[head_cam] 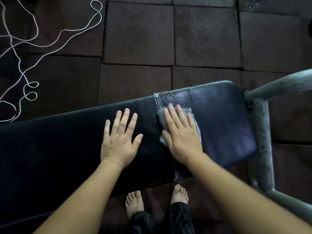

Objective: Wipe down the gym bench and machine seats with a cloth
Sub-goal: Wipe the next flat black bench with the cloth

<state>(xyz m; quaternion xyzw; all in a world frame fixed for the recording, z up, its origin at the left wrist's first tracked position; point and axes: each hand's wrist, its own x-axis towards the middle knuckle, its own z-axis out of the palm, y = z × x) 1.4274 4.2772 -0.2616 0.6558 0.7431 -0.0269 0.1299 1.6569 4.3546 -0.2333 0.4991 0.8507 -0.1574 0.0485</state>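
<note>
A long black padded gym bench [59, 146] runs across the view from the left to the right. A strip of tape crosses it near its right end. My right hand [182, 132] lies flat, fingers together, pressing a grey cloth [196, 126] onto the pad just right of the tape; the cloth shows around my fingers and at my thumb. The pad right of the cloth looks shiny and bluish [228, 119]. My left hand [119, 139] rests flat on the bench to the left of the tape, fingers spread, holding nothing.
A grey chipped metal frame [263, 142] stands at the bench's right end, with a tube running up to the right. A white cord [55, 38] lies looped on the dark rubber floor tiles at the upper left. My bare feet [135, 203] stand below the bench's near edge.
</note>
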